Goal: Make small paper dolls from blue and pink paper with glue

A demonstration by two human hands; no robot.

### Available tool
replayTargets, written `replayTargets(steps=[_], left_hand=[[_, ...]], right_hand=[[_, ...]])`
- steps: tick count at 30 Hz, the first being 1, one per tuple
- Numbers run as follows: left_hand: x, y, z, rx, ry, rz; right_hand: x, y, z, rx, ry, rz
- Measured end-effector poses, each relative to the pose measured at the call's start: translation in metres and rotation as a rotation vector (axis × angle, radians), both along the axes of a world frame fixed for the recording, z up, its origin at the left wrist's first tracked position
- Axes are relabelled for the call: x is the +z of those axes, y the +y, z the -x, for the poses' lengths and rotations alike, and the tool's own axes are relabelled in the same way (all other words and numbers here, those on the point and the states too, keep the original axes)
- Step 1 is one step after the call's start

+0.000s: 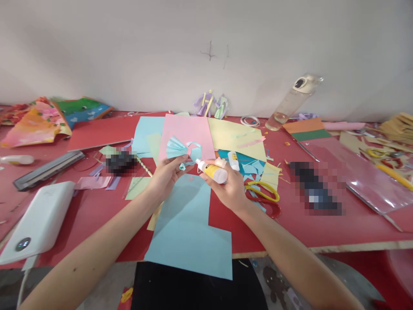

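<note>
My left hand pinches a light blue folded paper fan piece with a curled strip, held above the red table. My right hand grips a small glue bottle with a yellow label, its white nozzle pointing left toward the paper piece. Both hands hover over a large light blue sheet that hangs over the table's front edge. A second small glue bottle stands just behind my right hand.
Pink, yellow and blue sheets lie behind the hands. Yellow scissors and red scissors lie to the right. A white power bank sits at left, a tilted clear bottle by the wall, scraps all around.
</note>
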State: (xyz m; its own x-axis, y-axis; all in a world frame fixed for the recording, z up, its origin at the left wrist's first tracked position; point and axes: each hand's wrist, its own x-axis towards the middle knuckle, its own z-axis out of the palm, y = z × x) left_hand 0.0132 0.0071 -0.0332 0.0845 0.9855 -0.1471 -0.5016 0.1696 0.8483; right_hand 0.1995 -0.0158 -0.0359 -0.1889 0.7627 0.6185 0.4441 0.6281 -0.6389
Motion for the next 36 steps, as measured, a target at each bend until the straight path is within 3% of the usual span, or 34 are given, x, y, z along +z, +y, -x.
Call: replayTargets(steps=[26,36], left_hand=[[-0.0018,-0.0005,-0.0004,0.011,-0.001,-0.010],[-0.0011,0.0000,-0.0003,0.020,-0.016,0.014]], right_hand=[[-0.0030,0.0006,0.0000,-0.047,-0.020,-0.008],[-0.0021,-0.0001,0.0002,0.028,-0.019,0.009]])
